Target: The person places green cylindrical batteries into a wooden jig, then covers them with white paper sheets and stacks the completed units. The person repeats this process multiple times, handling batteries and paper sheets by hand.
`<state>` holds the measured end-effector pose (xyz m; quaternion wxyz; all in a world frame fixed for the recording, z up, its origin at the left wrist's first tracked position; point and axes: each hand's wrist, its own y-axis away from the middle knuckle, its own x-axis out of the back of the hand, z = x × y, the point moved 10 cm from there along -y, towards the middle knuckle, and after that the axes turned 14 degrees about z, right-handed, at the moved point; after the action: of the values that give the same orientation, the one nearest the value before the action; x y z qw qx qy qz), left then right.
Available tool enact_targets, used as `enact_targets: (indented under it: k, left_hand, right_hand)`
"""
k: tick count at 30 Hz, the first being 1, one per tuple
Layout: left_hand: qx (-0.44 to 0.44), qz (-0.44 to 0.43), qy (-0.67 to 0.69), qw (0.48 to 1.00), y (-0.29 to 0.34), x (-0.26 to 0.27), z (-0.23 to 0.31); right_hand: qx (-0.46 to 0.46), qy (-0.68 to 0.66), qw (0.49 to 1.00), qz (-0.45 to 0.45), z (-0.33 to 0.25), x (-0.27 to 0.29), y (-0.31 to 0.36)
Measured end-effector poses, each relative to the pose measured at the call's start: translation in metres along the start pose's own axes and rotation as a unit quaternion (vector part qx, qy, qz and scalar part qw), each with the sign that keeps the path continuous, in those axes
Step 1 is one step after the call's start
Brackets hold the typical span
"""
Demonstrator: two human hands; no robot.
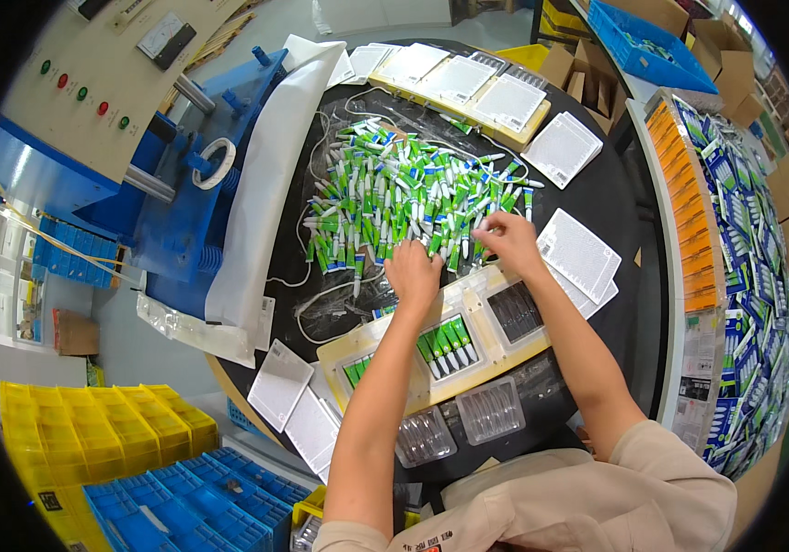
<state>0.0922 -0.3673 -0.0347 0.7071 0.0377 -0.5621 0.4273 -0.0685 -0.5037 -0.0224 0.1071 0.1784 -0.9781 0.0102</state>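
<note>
Black table point(622, 207), margin along right edge, left hand point(414, 272), right hand point(510, 243) at tubes point(394, 189) (fingers' closure unclear)

tubes point(413, 184) on table point(622, 207), beyond tray point(483, 322) | machine point(173, 239) left | packets point(744, 276) far right, apparently stacked

It's one view, the left fisheye of a head-worn pair, upright and unmirrored, looking steeply down past the wearer's beige shirt point(587, 504) at the bottom edge. The black table point(610, 207) is pretty close and takes up the middle, with the left hand point(413, 272) and right hand point(512, 244) near centre, while the control panel point(100, 69) and yellow crates point(100, 428) sit out toward the dark, curved rim.
</note>
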Motion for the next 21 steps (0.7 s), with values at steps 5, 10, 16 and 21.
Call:
enact_targets:
  k: [5,10,16,21]
  left_hand:
    - [0.034,0.046,-0.022,0.998,0.014,0.037,0.009]
    - [-0.034,0.142,0.031,0.989,0.112,0.120,0.076]
    - [-0.138,0.191,0.016,0.972,0.150,0.112,0.136]
    - [-0.132,0.155,-0.018,0.979,0.151,0.099,0.139]
  right_hand:
    - [0.164,0.001,0.983,0.084,-0.036,0.098,0.073]
    - [0.408,0.140,0.901,0.046,-0.059,0.110,0.153]
    - [0.456,0.139,0.879,0.028,-0.040,0.087,0.167]
    - [0.417,0.151,0.896,-0.003,-0.029,0.076,0.160]
